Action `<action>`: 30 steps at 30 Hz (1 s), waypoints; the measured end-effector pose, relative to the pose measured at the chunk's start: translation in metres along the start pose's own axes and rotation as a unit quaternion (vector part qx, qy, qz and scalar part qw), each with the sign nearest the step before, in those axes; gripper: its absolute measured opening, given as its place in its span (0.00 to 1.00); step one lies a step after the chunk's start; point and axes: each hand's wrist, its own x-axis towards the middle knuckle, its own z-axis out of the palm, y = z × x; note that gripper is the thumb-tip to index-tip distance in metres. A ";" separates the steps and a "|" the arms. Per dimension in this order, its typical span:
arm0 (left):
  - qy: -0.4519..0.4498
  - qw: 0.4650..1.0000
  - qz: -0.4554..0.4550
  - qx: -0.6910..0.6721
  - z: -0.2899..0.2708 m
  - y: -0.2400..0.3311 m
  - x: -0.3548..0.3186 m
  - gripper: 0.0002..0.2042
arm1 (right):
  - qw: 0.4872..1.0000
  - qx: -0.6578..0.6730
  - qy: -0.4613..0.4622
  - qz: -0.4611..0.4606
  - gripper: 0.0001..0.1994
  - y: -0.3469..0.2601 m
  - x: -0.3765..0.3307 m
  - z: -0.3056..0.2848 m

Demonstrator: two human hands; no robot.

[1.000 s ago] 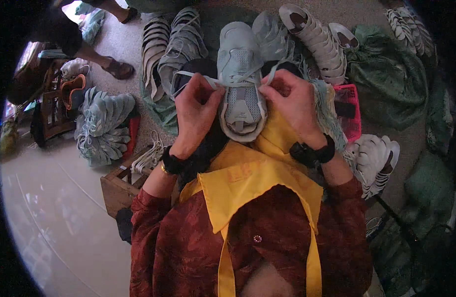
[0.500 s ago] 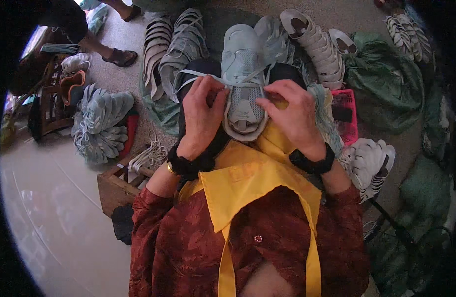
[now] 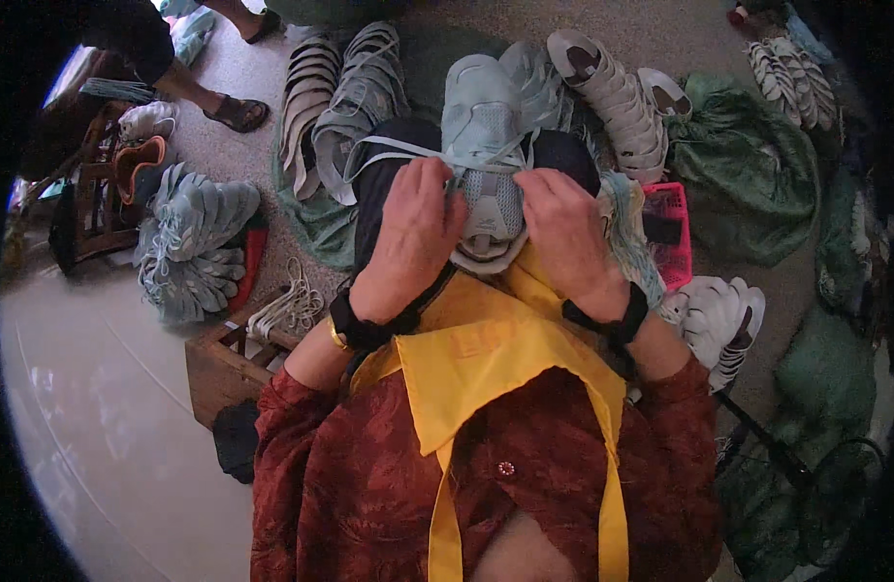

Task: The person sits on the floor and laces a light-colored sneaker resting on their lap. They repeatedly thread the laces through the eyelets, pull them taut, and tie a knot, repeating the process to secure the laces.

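Note:
A pale mint-green sneaker (image 3: 486, 145) stands toe-away on my lap, over a yellow apron (image 3: 486, 359). My left hand (image 3: 413, 228) grips its left side and pinches a pale lace (image 3: 389, 147) that runs off to the left. Against the shoe's right side, my right hand (image 3: 563, 228) has its fingers closed on the lace near the eyelets. Both wrists wear black bands.
Rows of mint sneakers (image 3: 355, 92) and white sneakers (image 3: 612, 97) lie on the floor ahead. A pink basket (image 3: 672, 238) sits to the right, green sacks (image 3: 757, 165) beyond it. A wooden crate (image 3: 224, 364) with laces stands on the left. Another person's sandalled foot (image 3: 236, 112) is at upper left.
Both hands shifted slightly down along the shoe and pulled the lace tighter; the lace loop now stretches further to the left.

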 end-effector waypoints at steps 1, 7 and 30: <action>0.011 1.000 0.020 0.020 0.002 0.000 0.000 0.10 | 1.000 -0.011 -0.028 -0.001 0.09 -0.001 0.004 -0.005; 0.014 0.999 -0.014 -0.043 0.005 -0.002 -0.005 0.09 | 0.998 -0.035 0.009 -0.058 0.07 0.002 0.014 -0.008; 0.020 0.976 -0.118 -0.180 0.005 -0.003 -0.002 0.08 | 0.961 0.253 -0.106 0.038 0.07 -0.015 0.037 -0.036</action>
